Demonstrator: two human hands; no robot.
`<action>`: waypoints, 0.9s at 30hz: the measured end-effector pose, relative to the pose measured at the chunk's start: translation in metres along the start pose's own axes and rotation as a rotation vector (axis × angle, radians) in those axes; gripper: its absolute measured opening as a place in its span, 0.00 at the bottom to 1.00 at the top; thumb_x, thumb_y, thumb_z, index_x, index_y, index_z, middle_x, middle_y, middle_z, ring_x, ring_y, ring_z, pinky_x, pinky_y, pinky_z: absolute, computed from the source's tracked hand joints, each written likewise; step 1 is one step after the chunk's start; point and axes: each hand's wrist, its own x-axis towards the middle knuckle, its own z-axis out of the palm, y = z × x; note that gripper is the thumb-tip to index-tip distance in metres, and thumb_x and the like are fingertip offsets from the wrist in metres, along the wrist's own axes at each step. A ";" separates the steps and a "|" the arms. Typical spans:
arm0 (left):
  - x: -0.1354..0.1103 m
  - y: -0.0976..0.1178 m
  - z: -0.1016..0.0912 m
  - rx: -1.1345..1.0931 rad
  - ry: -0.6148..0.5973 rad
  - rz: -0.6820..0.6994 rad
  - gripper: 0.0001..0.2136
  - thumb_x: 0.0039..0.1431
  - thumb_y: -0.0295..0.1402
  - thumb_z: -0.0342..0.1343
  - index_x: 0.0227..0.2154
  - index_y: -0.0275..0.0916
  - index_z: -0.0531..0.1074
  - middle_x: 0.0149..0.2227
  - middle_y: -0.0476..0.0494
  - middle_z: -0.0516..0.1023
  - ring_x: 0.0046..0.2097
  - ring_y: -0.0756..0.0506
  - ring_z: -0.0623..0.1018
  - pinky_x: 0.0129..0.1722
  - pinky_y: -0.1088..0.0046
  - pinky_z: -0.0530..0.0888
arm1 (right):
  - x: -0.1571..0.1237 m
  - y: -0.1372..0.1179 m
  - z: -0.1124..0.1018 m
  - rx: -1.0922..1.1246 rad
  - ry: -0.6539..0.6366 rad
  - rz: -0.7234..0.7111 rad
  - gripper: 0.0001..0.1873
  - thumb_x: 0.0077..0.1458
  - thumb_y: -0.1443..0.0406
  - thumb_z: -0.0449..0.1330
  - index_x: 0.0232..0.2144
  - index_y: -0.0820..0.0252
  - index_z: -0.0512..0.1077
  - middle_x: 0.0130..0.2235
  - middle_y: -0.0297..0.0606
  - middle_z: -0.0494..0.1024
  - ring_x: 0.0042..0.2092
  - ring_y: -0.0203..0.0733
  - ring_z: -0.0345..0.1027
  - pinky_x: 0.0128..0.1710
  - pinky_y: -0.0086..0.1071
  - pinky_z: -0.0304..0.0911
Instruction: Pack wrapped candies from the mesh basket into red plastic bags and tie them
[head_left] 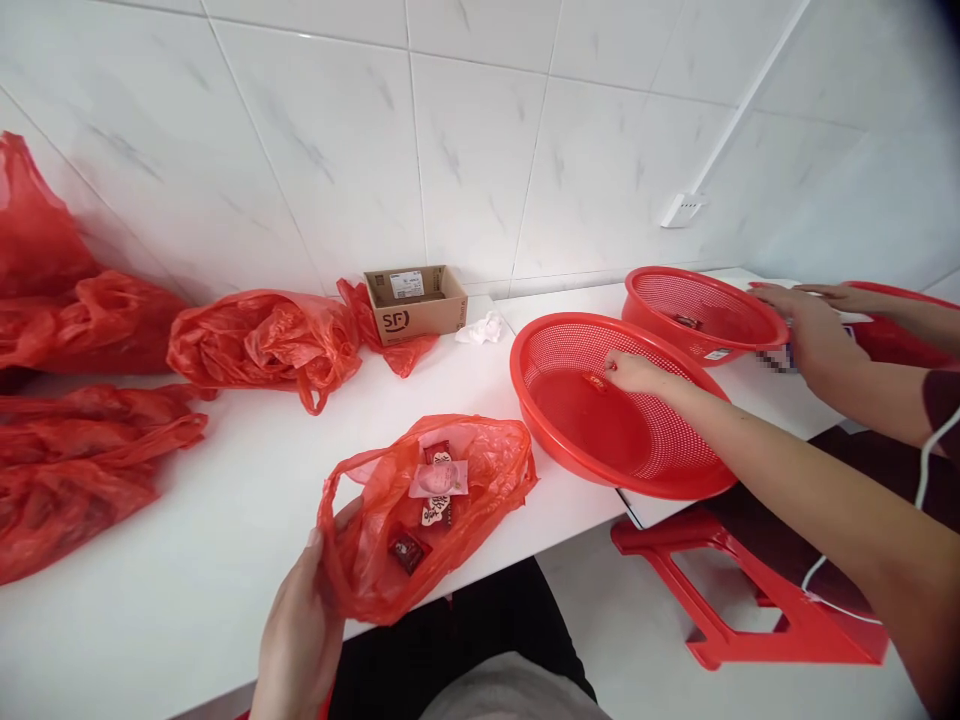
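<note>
My left hand (304, 610) grips the left rim of a red plastic bag (480, 545), which lies with its mouth spread on the white table. Inside are a pink-white packet (439, 479), a dark red packet with white lettering (435, 512) and a small dark brown wrapped piece (409, 551). My right hand (634, 372) reaches into a large red plastic basket (559, 445), its fingers pinched at a small red packet (598, 383) with pale lettering. That packet is partly hidden by the fingertips, and its contact with them is hard to make out.
Several bunched red bags (262, 340) lie left on the table (247, 510). A cardboard box (420, 318) and crumpled white tissue (482, 328) stand behind. Right, a co-worker's hands (799, 310) are beside a second red basket (705, 310). A red stool (795, 640) stands below.
</note>
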 end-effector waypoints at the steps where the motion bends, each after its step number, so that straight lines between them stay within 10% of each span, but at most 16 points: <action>1: -0.002 0.001 0.000 0.001 0.000 0.004 0.26 0.57 0.51 0.56 0.57 0.47 0.71 0.56 0.46 0.76 0.62 0.37 0.67 0.61 0.63 0.67 | 0.004 -0.002 0.003 -0.005 0.010 0.001 0.14 0.57 0.61 0.59 0.44 0.62 0.70 0.45 0.50 0.76 0.45 0.51 0.71 0.41 0.38 0.64; 11: -0.003 0.001 -0.005 -0.002 0.027 0.071 0.26 0.56 0.51 0.57 0.54 0.44 0.74 0.55 0.43 0.77 0.59 0.35 0.71 0.58 0.61 0.70 | -0.020 -0.046 -0.011 0.276 -0.170 -0.157 0.08 0.57 0.61 0.59 0.33 0.61 0.72 0.35 0.44 0.75 0.34 0.42 0.69 0.37 0.37 0.66; 17: 0.000 0.001 -0.003 -0.019 0.013 0.070 0.25 0.55 0.51 0.57 0.51 0.43 0.76 0.55 0.42 0.76 0.60 0.36 0.70 0.57 0.61 0.70 | -0.100 -0.111 -0.025 1.032 -0.333 -0.398 0.12 0.57 0.57 0.61 0.37 0.59 0.74 0.37 0.40 0.74 0.32 0.35 0.66 0.31 0.29 0.65; 27: -0.005 0.001 -0.003 -0.056 -0.014 0.109 0.23 0.55 0.50 0.58 0.48 0.41 0.79 0.53 0.39 0.78 0.58 0.35 0.72 0.56 0.61 0.71 | -0.168 -0.184 0.063 1.169 -0.452 -0.633 0.16 0.57 0.53 0.61 0.31 0.61 0.74 0.27 0.32 0.70 0.27 0.31 0.62 0.28 0.28 0.59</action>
